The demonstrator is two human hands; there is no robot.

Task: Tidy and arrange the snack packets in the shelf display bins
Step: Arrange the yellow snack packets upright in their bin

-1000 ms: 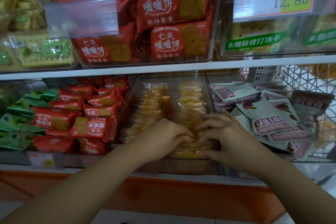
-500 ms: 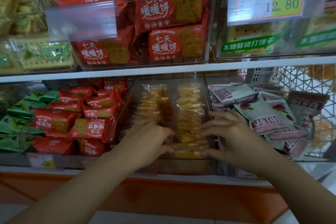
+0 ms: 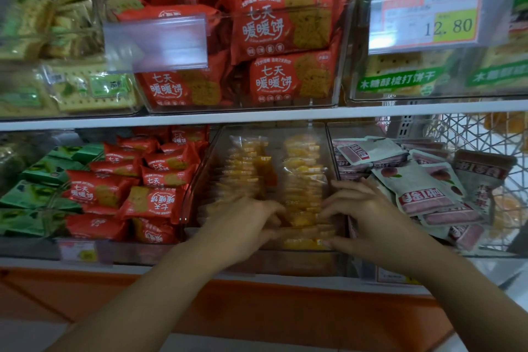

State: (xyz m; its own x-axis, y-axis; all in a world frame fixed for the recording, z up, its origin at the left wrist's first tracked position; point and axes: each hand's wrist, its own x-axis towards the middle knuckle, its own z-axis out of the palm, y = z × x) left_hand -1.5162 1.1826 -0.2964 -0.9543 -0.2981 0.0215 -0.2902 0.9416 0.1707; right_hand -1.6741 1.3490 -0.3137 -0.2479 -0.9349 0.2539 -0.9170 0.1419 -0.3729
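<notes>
Lower shelf (image 3: 43, 263): clear bin (image 3: 197, 180) in the middle, between red packets (image 3: 160, 177) and grey-pink pouches (image 3: 423, 188). Yellow packets (image 3: 303, 168) stand in two rows inside. Right hand (image 3: 368, 217) pinches the front-right packets, thumb below. Left hand (image 3: 245, 223) on the same stack, blurred; can't tell its grip.

Price tag (image 3: 428, 18) reading "12.80", upper right. Blank clear label holder (image 3: 155, 41), upper left. White shelf edge (image 3: 257, 116), centre. Wire mesh basket (image 3: 485, 134), far right. Orange base panel (image 3: 257, 311), near.
</notes>
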